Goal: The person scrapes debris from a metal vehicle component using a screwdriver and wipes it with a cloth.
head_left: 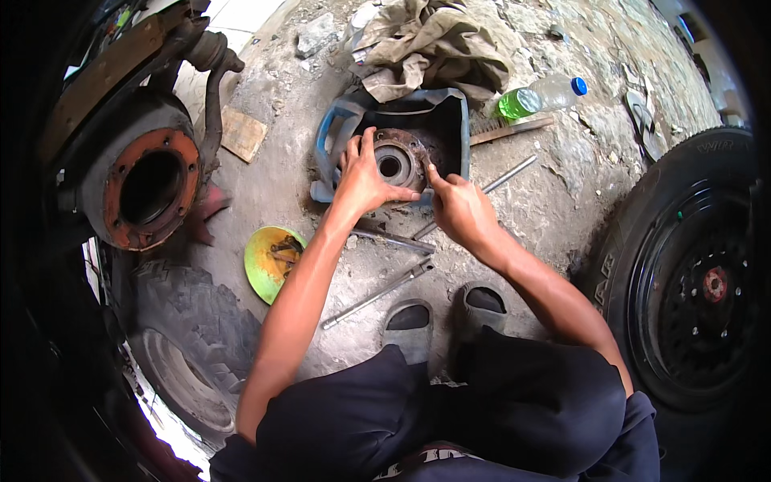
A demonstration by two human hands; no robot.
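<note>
A rusty round metal hub [406, 151] with a central bore sits in a blue-black cut-open plastic container [328, 131]. My left hand [361, 178] grips its left side, fingers over the upper rim and thumb along the lower edge. My right hand [463, 212] is at the hub's right side, index finger against the rim and the other fingers curled; whether they hold anything is hidden. Below them lie metal bars [377, 293] and a yellow-green bowl [261, 269] with small dark items inside.
An axle housing [112, 165] is at left above a treaded tire [181, 313]; a wheel [683, 225] stands at right. A crumpled cloth [434, 48], plastic bottles [554, 91], a brush [530, 124], a wooden block [245, 128] and a loose sandal [642, 120] lie on the rough ground [570, 177].
</note>
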